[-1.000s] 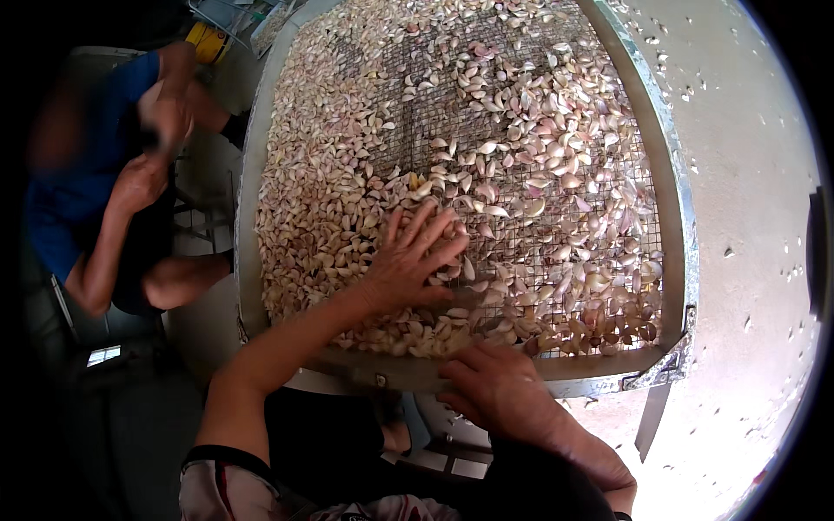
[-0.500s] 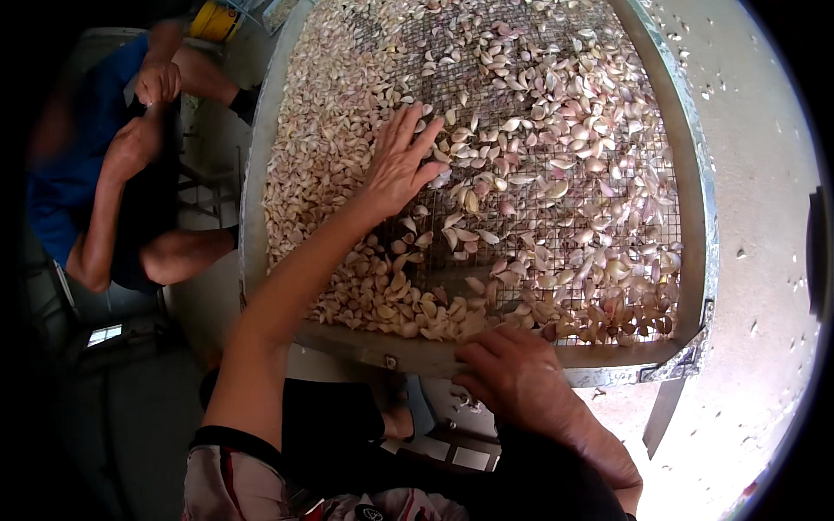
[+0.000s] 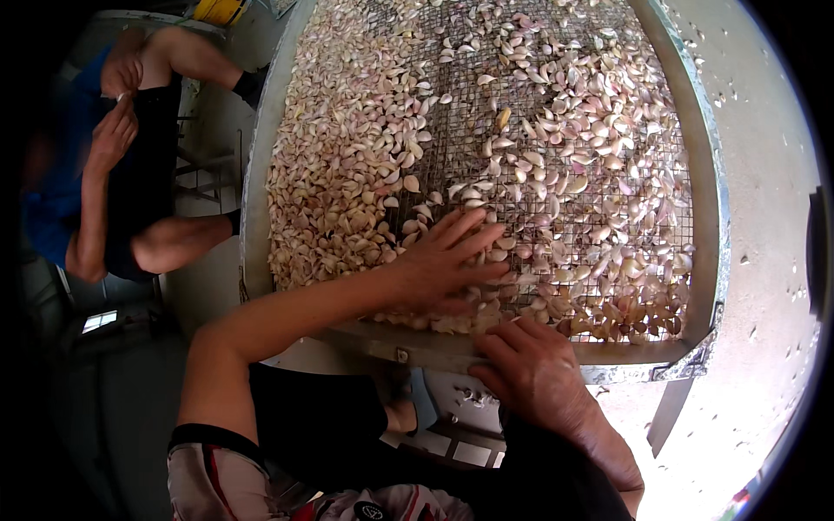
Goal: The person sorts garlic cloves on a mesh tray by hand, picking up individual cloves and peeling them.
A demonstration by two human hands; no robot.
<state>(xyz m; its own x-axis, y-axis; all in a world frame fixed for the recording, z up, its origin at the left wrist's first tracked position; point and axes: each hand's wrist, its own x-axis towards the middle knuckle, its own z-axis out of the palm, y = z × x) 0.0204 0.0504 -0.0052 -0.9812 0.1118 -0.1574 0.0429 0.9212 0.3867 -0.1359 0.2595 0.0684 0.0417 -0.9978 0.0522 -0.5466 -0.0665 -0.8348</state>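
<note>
Garlic cloves lie thickly over the left of a large framed mesh tray, and more loosely over its right. My left hand reaches across the near part of the mesh, fingers spread and pointing right, touching cloves. It is open and grips nothing that I can see. At the near rail, my right hand is closed, its fingers curled over the inner side of the wooden edge and the thumb on the outer side. Whether a clove is also under those fingers is hidden.
Another person in a blue top sits at the left beside the tray, both hands together at a small thing I cannot make out. A yellow bucket stands at the far left. Bits lie scattered on the pale floor at the right.
My left hand has swept nearer to me and rightward, and cloves beneath it have shifted, baring a strip of mesh. My right hand stays at the rail, slightly farther right in view.
</note>
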